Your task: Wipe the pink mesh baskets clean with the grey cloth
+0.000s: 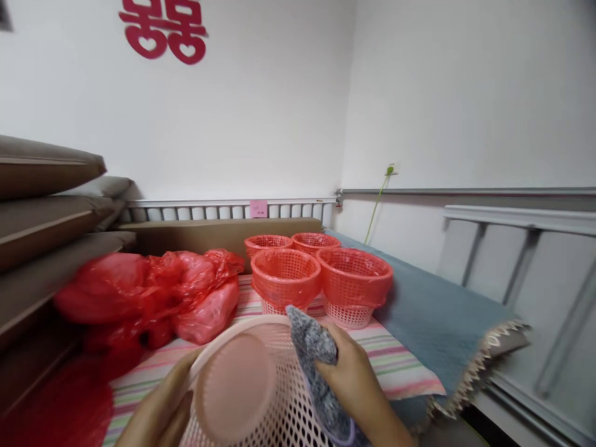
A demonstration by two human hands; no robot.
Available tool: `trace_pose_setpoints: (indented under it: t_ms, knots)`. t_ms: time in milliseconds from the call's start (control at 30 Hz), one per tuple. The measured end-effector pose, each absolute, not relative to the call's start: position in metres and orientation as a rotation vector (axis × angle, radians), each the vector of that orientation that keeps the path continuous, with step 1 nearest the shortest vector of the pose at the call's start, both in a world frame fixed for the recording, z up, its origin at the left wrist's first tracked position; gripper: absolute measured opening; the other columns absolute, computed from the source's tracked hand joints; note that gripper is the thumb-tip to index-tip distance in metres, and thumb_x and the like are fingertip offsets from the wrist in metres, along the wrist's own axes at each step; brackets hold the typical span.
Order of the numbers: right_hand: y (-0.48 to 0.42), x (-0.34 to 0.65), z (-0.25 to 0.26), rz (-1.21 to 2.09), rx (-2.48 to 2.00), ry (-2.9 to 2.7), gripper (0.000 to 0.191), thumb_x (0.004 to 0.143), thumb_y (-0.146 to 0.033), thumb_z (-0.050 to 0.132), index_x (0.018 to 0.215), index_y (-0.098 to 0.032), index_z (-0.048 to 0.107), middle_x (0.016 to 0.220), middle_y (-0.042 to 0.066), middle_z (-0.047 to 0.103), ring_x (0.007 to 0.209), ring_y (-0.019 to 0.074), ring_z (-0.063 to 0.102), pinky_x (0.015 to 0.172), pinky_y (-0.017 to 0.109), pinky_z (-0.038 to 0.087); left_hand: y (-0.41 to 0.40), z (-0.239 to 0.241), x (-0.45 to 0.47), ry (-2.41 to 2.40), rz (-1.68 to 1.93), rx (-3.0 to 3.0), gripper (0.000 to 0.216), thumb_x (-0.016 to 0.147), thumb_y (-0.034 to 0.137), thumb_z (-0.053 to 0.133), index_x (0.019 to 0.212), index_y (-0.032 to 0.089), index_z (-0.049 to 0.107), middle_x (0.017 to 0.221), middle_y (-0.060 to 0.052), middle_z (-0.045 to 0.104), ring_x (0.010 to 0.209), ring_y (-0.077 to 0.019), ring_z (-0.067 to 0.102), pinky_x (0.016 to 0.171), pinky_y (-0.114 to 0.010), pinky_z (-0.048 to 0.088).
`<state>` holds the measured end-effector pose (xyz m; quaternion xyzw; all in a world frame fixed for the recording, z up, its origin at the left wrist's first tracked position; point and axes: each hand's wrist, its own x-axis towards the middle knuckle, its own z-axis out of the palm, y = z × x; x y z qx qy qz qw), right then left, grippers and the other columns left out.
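A pale pink mesh basket lies tilted on its side near me, its solid bottom facing the camera. My left hand grips the basket's rim and side from the lower left. My right hand holds a grey cloth pressed against the basket's mesh wall on the right. Beyond, several pink baskets lined with red plastic bags stand upright together on a striped sheet.
A heap of red plastic bags lies at the left on the sheet. A grey-blue blanket with a fringe covers the right side. Brown cushions are stacked at far left. A grey headboard panel stands at the right.
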<state>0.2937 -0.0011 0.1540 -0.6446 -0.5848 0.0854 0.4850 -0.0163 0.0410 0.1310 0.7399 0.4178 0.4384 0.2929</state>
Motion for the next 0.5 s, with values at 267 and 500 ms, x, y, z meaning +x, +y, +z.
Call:
trace_pose_setpoints:
  t_ms: [267,500]
  knots:
    - [0.05,0.216,0.209,0.046,-1.254,-1.808,0.036,0.069,-0.011,0.056,0.103,-0.022,0.059,0.096,0.003,0.061,0.091,0.0185,0.055,0.081,0.029,0.041,0.054,0.215,-0.038,1.203,0.996,2.38,0.048,0.086,0.022,0.048,0.134,0.025,0.046,0.138,-0.005,0.054,0.126,-0.0231,0.05,0.109,-0.037,0.036]
    - [0.081,0.172,0.182,0.032,-1.181,-2.02,0.041,0.07,-0.007,0.053,0.109,-0.021,0.057,0.1,0.005,0.058,0.094,0.019,0.053,0.083,0.03,0.041,0.086,0.183,-0.024,1.152,0.933,2.325,0.058,0.076,0.006,0.045,0.131,0.023,0.05,0.135,-0.007,0.056,0.127,-0.0244,0.049,0.109,-0.041,0.033]
